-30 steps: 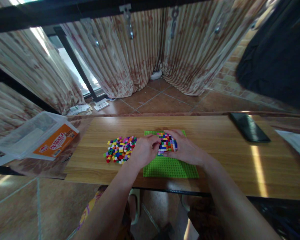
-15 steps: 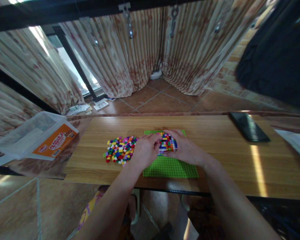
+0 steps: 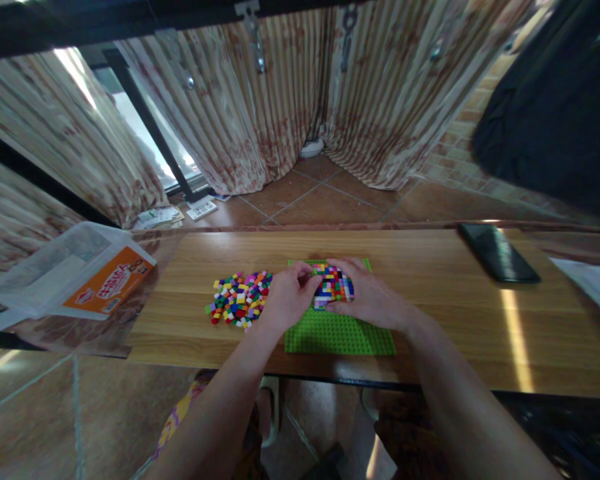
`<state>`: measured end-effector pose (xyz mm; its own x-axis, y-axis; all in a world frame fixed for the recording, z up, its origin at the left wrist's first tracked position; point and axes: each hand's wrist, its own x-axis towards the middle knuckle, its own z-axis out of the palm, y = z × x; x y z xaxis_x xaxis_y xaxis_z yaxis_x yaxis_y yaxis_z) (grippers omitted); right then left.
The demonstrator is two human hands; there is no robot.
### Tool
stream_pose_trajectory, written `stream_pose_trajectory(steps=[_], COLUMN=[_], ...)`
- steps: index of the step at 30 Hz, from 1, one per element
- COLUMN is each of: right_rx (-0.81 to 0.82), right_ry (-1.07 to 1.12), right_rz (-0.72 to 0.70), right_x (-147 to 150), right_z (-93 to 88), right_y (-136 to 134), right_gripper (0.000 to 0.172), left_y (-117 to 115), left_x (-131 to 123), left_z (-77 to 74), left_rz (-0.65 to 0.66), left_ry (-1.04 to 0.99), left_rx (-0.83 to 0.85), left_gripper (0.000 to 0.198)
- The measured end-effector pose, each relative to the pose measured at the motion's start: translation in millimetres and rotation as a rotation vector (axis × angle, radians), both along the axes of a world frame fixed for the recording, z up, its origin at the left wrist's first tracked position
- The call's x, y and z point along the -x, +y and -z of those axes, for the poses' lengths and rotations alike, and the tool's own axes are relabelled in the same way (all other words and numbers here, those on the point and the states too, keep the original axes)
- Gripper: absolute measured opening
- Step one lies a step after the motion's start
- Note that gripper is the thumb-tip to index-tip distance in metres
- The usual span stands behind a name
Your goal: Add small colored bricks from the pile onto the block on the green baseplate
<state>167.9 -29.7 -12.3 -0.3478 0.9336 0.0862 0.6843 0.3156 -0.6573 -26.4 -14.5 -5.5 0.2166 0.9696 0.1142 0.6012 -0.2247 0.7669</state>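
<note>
A patch of small multicoloured toy bricks (image 3: 334, 285) stands on the upper part of a green studded baseplate (image 3: 340, 337). My right hand (image 3: 373, 297) curves round its right side, fingers along the far edge and thumb at the near edge, gripping it. At the left side of the patch is my left hand (image 3: 291, 297), its thumb and forefinger brought together in a pinch. Whatever lies between those fingertips is too small to make out. Loose coloured bricks (image 3: 240, 300) lie in a pile just left of this hand, which hides part of the baseplate's left edge.
A black phone (image 3: 497, 253) lies on the wooden table (image 3: 430, 260) at the right, with white paper (image 3: 587, 287) beyond it. To the left sits a clear plastic box (image 3: 55, 267) with an orange label. Striped curtains (image 3: 280, 107) hang behind the table.
My left hand has drawn slightly left from the brick patch, so more of the patch's left side shows. My right hand keeps its place around the right side.
</note>
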Motion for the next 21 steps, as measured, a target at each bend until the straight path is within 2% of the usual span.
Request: stream_pose_trajectory(steps=[7,15,21], right_rx=[-0.009,0.012,-0.006], right_ry=[0.004,-0.008,0.0], right_rz=[-0.002,0.002,-0.001], right_x=[-0.4,0.8,0.4], right_z=[1.2,-0.5,1.4], right_y=[0.1,0.0,0.4], right_gripper=[0.082,0.083,0.08], left_y=[1.2,-3.1,-1.1], left_x=[-3.0,-8.2,-9.5], left_z=[3.0,5.7,11.1], left_rz=[-0.014,-0.073,-0.081], left_ry=[-0.051,-0.011,-0.079], left_rx=[0.007,0.0,0.0], left_gripper=[0.009,0.013,0.013])
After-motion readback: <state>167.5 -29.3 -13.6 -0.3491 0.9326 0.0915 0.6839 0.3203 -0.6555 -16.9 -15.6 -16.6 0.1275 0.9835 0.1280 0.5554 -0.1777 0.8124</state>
